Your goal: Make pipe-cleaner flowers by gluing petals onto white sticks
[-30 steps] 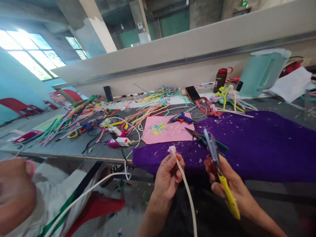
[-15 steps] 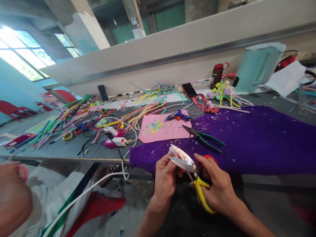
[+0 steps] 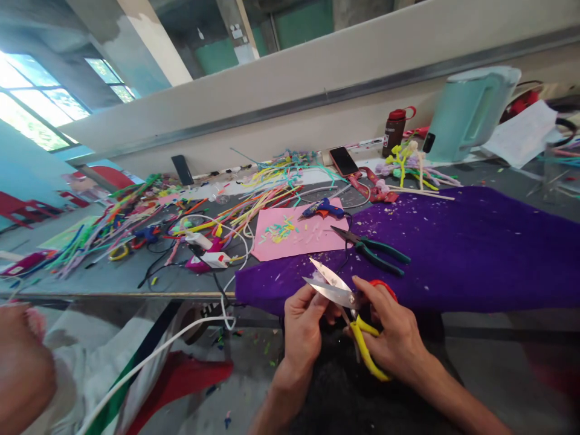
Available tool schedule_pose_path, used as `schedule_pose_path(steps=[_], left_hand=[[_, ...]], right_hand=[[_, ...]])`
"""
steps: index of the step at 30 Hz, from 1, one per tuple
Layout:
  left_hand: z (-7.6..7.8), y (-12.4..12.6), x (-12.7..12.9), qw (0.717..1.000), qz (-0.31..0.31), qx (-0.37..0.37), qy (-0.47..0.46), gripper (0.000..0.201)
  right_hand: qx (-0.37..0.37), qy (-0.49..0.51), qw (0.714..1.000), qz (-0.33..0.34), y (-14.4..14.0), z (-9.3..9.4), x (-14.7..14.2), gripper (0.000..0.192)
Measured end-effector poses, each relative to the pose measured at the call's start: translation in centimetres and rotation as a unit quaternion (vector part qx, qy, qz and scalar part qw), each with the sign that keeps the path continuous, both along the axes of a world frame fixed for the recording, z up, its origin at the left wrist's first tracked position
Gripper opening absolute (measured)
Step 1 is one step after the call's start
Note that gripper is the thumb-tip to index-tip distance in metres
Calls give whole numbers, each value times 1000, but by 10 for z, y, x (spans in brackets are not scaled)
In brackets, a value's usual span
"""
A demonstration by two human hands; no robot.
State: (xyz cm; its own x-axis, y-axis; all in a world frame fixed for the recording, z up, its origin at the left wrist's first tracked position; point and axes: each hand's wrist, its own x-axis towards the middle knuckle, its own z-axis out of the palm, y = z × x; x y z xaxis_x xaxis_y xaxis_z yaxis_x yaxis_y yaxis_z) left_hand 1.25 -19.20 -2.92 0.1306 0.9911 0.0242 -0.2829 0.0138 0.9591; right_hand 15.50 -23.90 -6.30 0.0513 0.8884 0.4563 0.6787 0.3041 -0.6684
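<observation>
My right hand [image 3: 392, 332] grips scissors [image 3: 350, 299] with yellow and red handles, their blades parted and pointing up and left. My left hand [image 3: 304, 329] is closed on a small pale lilac fuzzy piece [image 3: 318, 276], mostly hidden behind the blades and my fingers. Whether the blades touch it I cannot tell. Both hands are at the front edge of a purple cloth [image 3: 453, 254]. Beyond them lie green-handled pliers [image 3: 378, 251] and a pink sheet [image 3: 272, 244] bearing short yellow and teal cut bits [image 3: 281, 229] and a blue glue gun [image 3: 324, 208].
Colourful fuzzy stems [image 3: 258, 205] cover the table's left and back. A white cable [image 3: 149, 356] loops over the front edge by a power plug [image 3: 215, 260]. A phone [image 3: 344, 161], bottle [image 3: 394, 133] and teal kettle [image 3: 473, 115] stand behind. Another person's hand [image 3: 22, 368] is at far left.
The view has shifted slightly, so the table things sit a little higher and further left. The scissors blades remain parted. The other person's hand at left has moved slightly.
</observation>
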Motion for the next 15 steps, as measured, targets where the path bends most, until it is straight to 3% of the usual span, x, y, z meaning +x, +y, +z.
schedule_pose_path(steps=[9,15], left_hand=[[10,19,-19,990,74,-50,-110,18],[15,18,-24,982,51,-34,-179,15]], right_hand=[[-4,-21,1000,-14,-1,-2,3,69],[-34,7,999,25,-3,5,1,71]])
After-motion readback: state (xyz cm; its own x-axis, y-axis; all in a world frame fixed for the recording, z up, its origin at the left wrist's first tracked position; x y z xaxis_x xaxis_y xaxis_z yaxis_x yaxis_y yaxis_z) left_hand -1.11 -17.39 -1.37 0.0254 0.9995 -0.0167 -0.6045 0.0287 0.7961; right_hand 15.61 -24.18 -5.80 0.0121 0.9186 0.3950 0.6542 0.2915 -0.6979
